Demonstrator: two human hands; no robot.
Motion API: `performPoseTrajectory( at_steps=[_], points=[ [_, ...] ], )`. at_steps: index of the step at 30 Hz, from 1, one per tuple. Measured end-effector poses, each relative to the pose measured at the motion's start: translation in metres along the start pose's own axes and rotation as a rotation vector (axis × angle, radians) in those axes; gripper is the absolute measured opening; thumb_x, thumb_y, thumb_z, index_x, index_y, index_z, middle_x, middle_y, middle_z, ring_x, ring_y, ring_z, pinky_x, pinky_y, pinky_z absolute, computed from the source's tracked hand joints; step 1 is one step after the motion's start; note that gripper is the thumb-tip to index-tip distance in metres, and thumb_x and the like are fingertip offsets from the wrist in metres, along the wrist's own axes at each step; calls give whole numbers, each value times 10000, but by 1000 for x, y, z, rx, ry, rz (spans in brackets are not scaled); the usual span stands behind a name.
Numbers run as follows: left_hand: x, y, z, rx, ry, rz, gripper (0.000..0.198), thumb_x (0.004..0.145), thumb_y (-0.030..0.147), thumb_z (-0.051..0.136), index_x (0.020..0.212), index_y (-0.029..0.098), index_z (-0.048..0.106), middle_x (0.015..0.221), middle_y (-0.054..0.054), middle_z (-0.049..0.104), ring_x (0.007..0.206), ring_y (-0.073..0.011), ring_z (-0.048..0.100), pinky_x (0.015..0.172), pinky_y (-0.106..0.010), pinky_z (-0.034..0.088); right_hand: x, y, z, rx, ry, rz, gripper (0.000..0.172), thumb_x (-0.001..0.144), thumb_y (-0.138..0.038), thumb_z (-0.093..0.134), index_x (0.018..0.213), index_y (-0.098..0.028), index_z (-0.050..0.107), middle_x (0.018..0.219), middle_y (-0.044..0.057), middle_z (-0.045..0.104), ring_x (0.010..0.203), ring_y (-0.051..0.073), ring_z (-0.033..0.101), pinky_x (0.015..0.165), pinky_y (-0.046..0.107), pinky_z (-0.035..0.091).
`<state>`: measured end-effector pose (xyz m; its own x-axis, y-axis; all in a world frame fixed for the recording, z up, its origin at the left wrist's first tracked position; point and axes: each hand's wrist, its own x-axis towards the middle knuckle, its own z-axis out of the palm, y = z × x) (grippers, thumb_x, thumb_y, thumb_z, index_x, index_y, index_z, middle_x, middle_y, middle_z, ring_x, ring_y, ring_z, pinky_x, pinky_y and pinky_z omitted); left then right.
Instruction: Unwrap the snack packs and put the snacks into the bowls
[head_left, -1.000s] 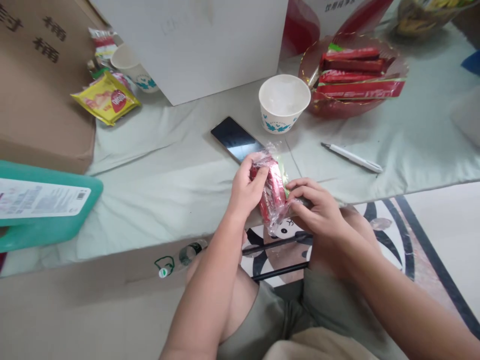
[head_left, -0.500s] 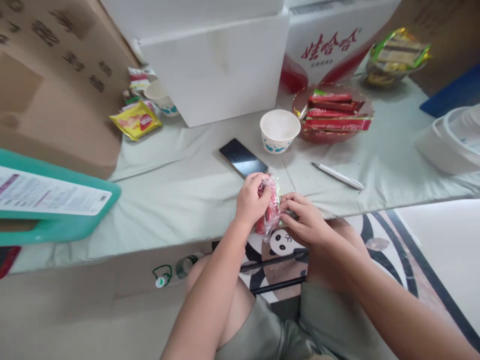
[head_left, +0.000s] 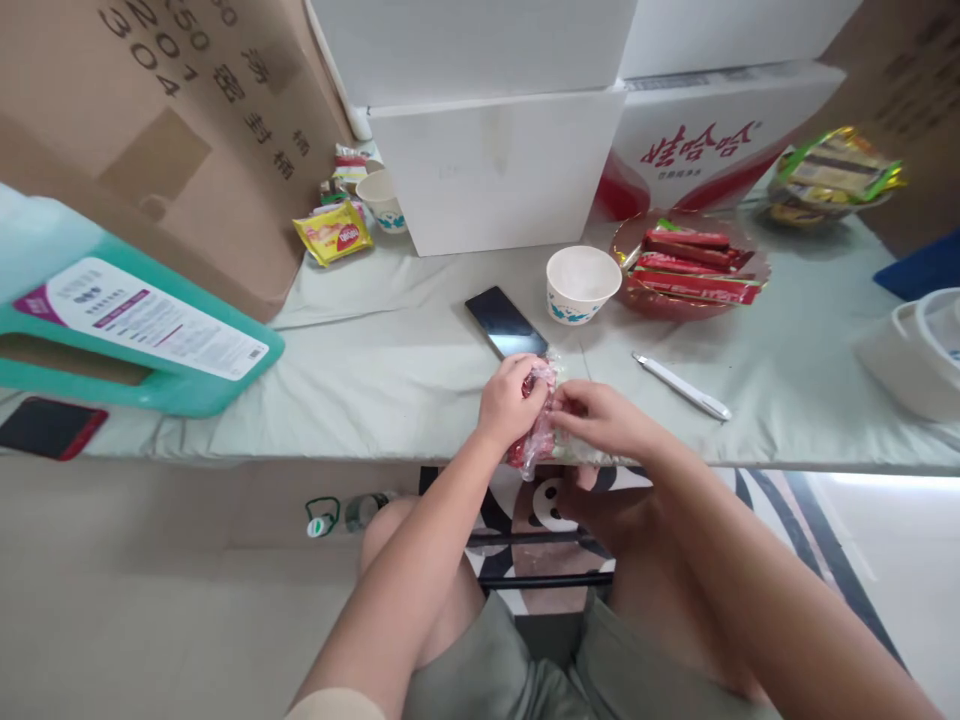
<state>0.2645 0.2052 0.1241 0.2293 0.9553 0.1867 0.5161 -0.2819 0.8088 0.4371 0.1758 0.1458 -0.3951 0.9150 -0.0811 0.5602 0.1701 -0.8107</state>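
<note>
At the table's front edge my left hand (head_left: 513,402) is closed on a clear plastic bag (head_left: 534,442) with red-wrapped pieces inside; what the pieces are I cannot make out. My right hand (head_left: 600,418) is at the bag's right side, its thumb and fingers pinched together on the plastic. Just behind the bag lies a black phone (head_left: 506,322). A white paper bowl (head_left: 583,285) with a blue pattern stands beyond it. To the right of my hands rests a white pen-like tool (head_left: 681,386).
A clear red bowl (head_left: 694,310) holds several red snack packs. White cartons (head_left: 495,170) stand behind. At left are a green jug (head_left: 217,395), a brown carton (head_left: 225,235), a yellow packet (head_left: 334,235) and a red-edged phone (head_left: 51,427). White tubs (head_left: 911,360) stand at right.
The camera view has shifted, bringing more of the jug and the left phone into sight. My right fingers have moved in from beside the bag and closed on its plastic.
</note>
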Motion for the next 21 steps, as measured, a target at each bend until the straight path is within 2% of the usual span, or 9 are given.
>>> performPoseTrajectory(
  at_steps=[3,6,8,10,12,14,17,21],
  points=[
    [4,0,3,-3,69,-31,185,891,128,561,1010,202,682,1149,-92,729,1116,-222,683,1030,-361,527,18,-1,-1,90,62,47,247,874,-360,534,677,-218,490,616,-27,518,602,134,459,581,272,359],
    [4,-1,4,-16,105,-41,182,887,124,549,986,206,678,1152,-91,731,1128,-216,681,1043,-358,524,22,3,3,104,127,18,250,864,-375,558,688,-227,461,596,-34,490,577,130,428,579,274,349],
    [1,-2,4,-25,117,-23,165,900,149,553,978,212,684,1200,-92,722,1164,-216,674,1068,-368,517,22,10,4,113,236,35,236,836,-382,604,732,-239,448,623,-35,490,585,138,441,585,282,374],
    [-2,-3,3,-41,131,18,149,910,183,566,979,216,693,1227,-96,711,1176,-221,670,1075,-384,518,25,18,4,168,447,69,208,806,-376,637,843,-244,481,791,7,577,710,171,546,648,300,453],
    [-4,-4,4,-73,135,72,136,913,213,587,989,219,699,1239,-102,700,1189,-231,664,1080,-401,518,31,25,6,275,589,67,316,793,-369,648,1051,-245,513,1107,85,629,964,215,629,792,339,530],
    [-2,-6,5,-107,139,101,124,932,262,601,996,224,700,1253,-107,689,1210,-242,654,1086,-417,516,40,27,11,410,577,28,495,800,-369,648,1246,-254,466,1332,126,588,1178,241,616,964,388,536],
    [7,-9,9,-172,161,101,210,964,415,619,998,222,695,1233,-116,681,1203,-255,658,1064,-435,529,48,23,19,559,550,12,557,837,-385,637,1335,-257,424,1355,122,603,1270,251,592,1120,451,471],
    [16,-17,12,-348,210,86,282,940,500,667,1016,229,679,1225,-99,674,1199,-247,660,1062,-421,524,46,14,21,714,576,56,616,847,-384,650,1400,-289,395,1370,94,586,1243,239,601,1093,445,487]
  ],
)
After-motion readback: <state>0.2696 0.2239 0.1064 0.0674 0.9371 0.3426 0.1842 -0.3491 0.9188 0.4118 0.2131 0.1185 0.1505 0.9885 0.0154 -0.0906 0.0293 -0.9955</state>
